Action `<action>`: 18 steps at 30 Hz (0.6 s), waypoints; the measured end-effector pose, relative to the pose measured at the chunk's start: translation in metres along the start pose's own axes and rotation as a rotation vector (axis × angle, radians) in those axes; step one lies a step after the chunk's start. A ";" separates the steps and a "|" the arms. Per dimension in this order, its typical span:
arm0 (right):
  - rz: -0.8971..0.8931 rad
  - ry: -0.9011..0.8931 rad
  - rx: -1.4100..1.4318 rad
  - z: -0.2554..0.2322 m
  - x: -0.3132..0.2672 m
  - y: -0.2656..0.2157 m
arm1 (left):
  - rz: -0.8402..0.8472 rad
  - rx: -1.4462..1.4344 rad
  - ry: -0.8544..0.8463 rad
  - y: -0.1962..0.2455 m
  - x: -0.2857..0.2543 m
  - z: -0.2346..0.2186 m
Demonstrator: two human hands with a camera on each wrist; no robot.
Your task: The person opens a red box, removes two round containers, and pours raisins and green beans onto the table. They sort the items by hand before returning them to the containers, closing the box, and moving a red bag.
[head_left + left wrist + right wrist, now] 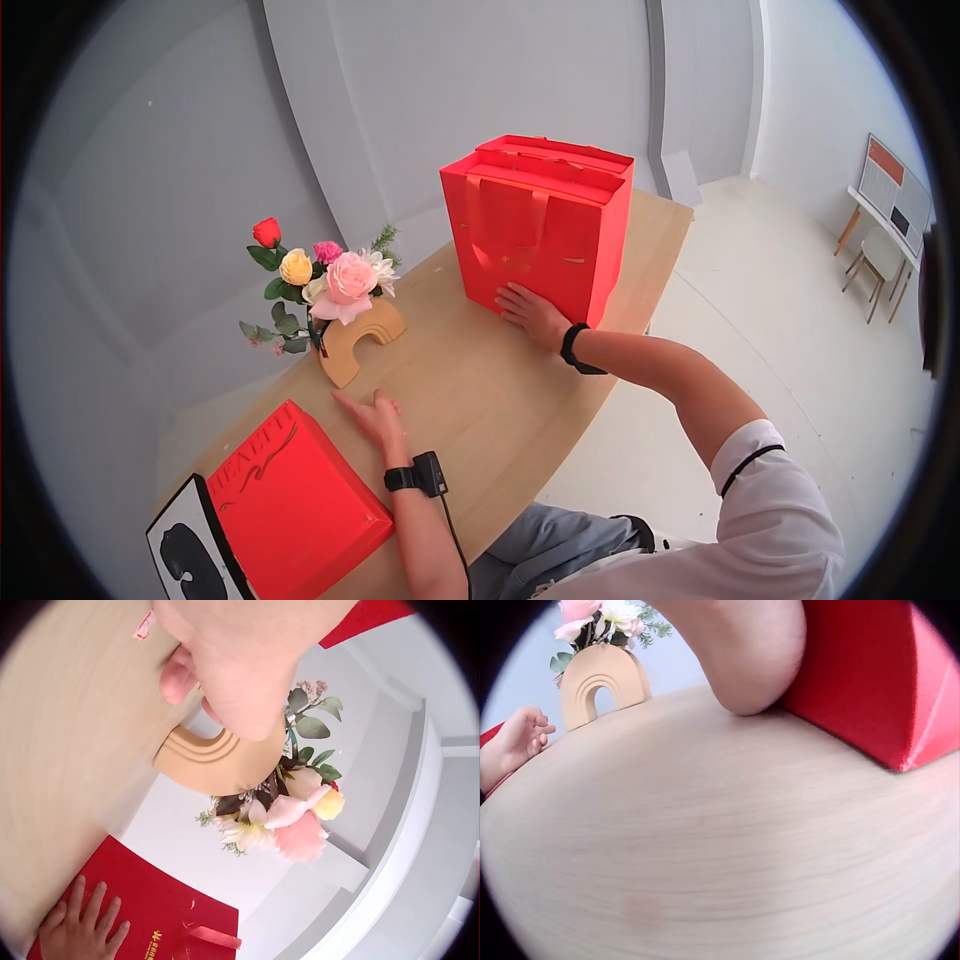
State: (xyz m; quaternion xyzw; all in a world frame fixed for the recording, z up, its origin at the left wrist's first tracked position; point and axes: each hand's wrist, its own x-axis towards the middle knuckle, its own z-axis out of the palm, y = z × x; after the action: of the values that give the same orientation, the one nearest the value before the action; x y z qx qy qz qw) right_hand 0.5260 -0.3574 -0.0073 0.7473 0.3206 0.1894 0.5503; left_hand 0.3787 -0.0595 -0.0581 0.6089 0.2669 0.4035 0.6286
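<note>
Two tall red paper gift bags (pixel 530 240) with ribbon handles stand one behind the other at the table's far right. My right hand (pixel 537 317) rests with straight, spread fingers against the lower front of the nearer bag. My left hand (pixel 378 420) is low over the table beside a flat red box (pixel 295 500) with "HEALTH" lettering on its lid. Its fingers are loosely bent and hold nothing. A small white and red scrap (pixel 145 625) shows near this hand in the left wrist view. Just beyond it stands an arch-shaped tan vase (pixel 365 340) with artificial flowers (pixel 345 278).
The wooden table (pixel 470 400) runs diagonally, its near edge close to my lap. A black and white panel (pixel 190 545) borders the red box at the lower left. Grey walls stand behind the table. Across the room are a white desk (pixel 885 220) and chair (pixel 878 255).
</note>
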 end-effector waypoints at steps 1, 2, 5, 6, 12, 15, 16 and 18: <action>0.013 0.011 0.017 0.005 0.002 0.000 | 0.006 0.001 0.003 -0.002 0.002 0.000; 0.023 0.021 0.033 0.011 0.004 0.001 | -0.009 0.007 0.005 -0.001 0.003 -0.001; 0.033 0.040 0.014 0.024 0.013 0.001 | -0.018 0.023 -0.006 -0.005 0.005 -0.001; 0.036 0.044 0.009 0.027 0.015 0.002 | -0.008 0.028 -0.019 -0.006 0.006 -0.001; 0.042 0.026 0.111 0.040 0.027 0.005 | -0.038 0.017 -0.007 -0.008 0.010 -0.001; 0.087 0.208 0.213 0.042 0.017 0.005 | -0.040 0.024 -0.026 -0.007 0.010 -0.002; 0.089 0.291 0.420 0.039 0.009 0.002 | -0.037 0.020 -0.022 -0.010 0.011 -0.003; 0.168 0.432 0.866 0.032 -0.016 -0.004 | 0.019 -0.027 -0.038 -0.020 0.013 -0.002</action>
State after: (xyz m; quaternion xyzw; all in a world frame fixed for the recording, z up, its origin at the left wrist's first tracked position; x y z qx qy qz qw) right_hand 0.5336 -0.3904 -0.0203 0.8744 0.4154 0.2330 0.0927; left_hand 0.3877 -0.0465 -0.0758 0.6105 0.2436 0.4014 0.6378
